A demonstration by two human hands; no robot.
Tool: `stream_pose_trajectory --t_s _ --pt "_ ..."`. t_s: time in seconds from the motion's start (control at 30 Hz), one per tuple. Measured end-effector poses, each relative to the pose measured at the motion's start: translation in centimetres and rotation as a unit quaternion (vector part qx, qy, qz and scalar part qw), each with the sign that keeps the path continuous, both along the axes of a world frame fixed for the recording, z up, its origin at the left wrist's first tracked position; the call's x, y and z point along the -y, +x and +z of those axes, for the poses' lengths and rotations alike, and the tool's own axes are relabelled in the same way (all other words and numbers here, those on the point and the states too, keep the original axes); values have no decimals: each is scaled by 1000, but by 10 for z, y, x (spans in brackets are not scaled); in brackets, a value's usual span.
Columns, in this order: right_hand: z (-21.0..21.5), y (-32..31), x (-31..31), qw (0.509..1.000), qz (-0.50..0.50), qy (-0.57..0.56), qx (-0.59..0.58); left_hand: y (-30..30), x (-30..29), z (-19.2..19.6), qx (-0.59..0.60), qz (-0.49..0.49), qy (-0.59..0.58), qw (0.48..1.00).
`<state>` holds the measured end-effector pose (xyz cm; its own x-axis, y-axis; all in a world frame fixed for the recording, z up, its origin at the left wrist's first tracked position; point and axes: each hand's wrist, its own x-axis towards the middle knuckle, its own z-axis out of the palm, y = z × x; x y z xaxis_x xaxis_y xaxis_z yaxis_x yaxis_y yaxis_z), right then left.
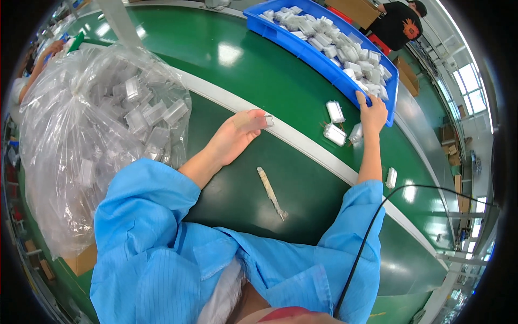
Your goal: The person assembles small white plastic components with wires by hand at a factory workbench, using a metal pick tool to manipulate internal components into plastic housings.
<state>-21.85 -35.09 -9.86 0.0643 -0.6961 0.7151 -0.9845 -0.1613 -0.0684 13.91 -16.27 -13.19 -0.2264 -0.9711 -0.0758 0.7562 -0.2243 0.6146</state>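
My left hand (pixel 237 135) hovers over the green belt (pixel 253 75) and pinches a small clear plastic part (pixel 268 120) between the fingertips. My right hand (pixel 371 114) reaches to the near rim of a blue tray (pixel 318 56) filled with several white and clear small parts; its fingers close on a small clear piece (pixel 356 132). Two similar white parts (pixel 335 112) (pixel 335 134) lie on the belt just left of that hand. A slim metal tool (pixel 271 193) lies on the dark surface between my forearms.
A large clear plastic bag (pixel 91 135) stuffed with several clear plastic cases stands at my left. Another white part (pixel 392 177) lies by my right elbow. A black cable (pixel 372 227) crosses my right sleeve. A person in black (pixel 399 24) stands beyond the tray; another person's arm (pixel 38 62) shows far left.
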Motion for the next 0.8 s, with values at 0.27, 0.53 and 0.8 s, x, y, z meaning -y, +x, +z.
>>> stream_pose_trajectory --t_s 0.27,0.53,0.8 --pt "4 -6 -14 999 30 36 5 -2 -8 12 81 -3 -22 996" --pt "61 -33 20 962 89 243 87 1 -7 5 78 -54 14 995" --pt "29 -45 -12 962 111 211 135 3 -4 2 122 -76 -14 990"
